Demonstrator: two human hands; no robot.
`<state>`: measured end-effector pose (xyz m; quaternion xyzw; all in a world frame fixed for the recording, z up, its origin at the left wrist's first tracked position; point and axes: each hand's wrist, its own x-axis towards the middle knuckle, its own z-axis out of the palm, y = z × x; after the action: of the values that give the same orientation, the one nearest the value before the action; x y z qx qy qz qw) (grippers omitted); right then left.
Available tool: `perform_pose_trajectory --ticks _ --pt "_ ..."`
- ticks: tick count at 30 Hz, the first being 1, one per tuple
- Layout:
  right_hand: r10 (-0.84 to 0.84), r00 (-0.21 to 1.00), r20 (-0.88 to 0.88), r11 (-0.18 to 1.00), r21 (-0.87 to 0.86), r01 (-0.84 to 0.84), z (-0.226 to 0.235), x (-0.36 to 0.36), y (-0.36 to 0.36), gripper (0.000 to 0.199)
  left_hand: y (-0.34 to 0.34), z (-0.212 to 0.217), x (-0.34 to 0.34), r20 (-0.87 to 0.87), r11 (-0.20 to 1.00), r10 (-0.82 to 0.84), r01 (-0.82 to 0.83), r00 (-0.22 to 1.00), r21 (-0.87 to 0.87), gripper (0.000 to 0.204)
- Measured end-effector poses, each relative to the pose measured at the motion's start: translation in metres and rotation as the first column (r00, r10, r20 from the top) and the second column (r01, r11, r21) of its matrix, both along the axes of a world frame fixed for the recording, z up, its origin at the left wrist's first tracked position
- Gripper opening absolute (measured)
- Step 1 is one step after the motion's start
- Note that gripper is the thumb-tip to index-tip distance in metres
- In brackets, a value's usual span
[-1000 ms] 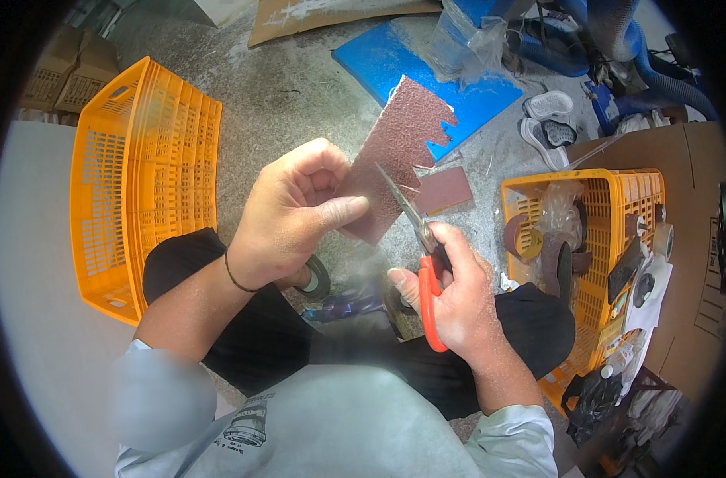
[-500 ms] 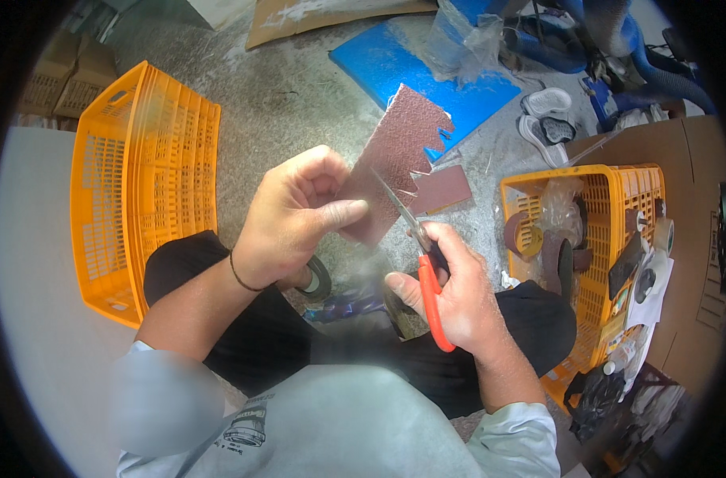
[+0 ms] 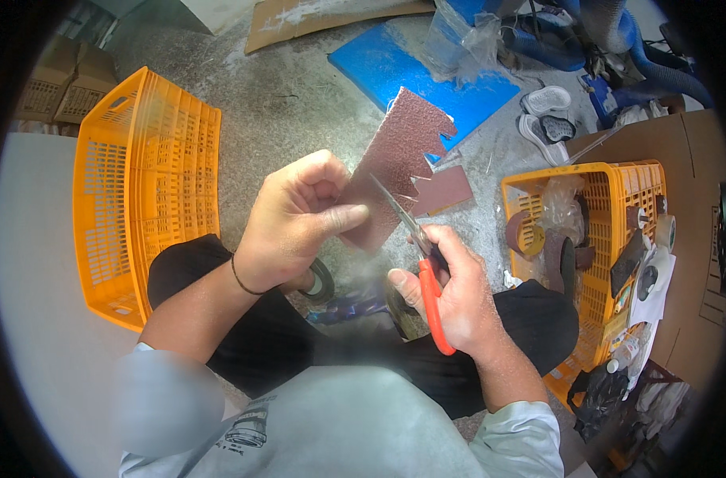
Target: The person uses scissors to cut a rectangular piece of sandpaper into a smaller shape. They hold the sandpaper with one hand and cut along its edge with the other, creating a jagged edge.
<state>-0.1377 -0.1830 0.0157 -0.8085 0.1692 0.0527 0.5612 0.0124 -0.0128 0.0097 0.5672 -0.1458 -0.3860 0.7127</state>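
A reddish-brown sheet of sandpaper (image 3: 399, 143) is pinched between thumb and fingers of my left hand (image 3: 299, 211). Its right edge is jagged with several notches. My right hand (image 3: 457, 291) grips scissors with red handles (image 3: 433, 307), and their metal blades (image 3: 395, 203) lie along the sheet's lower right side, nearly together. Behind the held sheet, on the floor, rests a second flat reddish-brown piece (image 3: 445, 191). Below my left hand, a dark roll of tape (image 3: 321, 280) shows partly.
Yellow plastic crates (image 3: 108, 231) stand at the left. Another yellow crate (image 3: 522, 179) at the right holds abrasive strips and clear plastic. A blue board (image 3: 478, 99) lies ahead on the floor, near white shoes (image 3: 546, 101), blue hoses (image 3: 657, 72) and cardboard (image 3: 323, 20).
Hands, sandpaper and scissors stay in almost the same place, with the blades still at the sheet's edge. The whole view has shifted very slightly.
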Motion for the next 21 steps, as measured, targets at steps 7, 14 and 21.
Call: perform_pose_trajectory --ticks 7,14,21 --pt "-0.028 0.999 0.042 0.999 0.035 0.026 -0.002 0.000 0.002 0.034 0.002 -0.004 0.001 0.026 0.999 0.001 0.000 1.000 -0.035 0.018" --pt "-0.010 1.000 0.021 1.000 -0.028 0.010 0.005 0.001 0.000 0.035 0.002 0.000 0.002 -0.026 1.000 -0.006 0.006 1.000 -0.006 0.022" --pt "0.031 0.999 0.014 0.999 0.037 -0.032 0.003 0.000 -0.002 0.052 0.003 0.009 0.001 0.025 0.997 -0.009 0.007 1.000 0.079 0.025"
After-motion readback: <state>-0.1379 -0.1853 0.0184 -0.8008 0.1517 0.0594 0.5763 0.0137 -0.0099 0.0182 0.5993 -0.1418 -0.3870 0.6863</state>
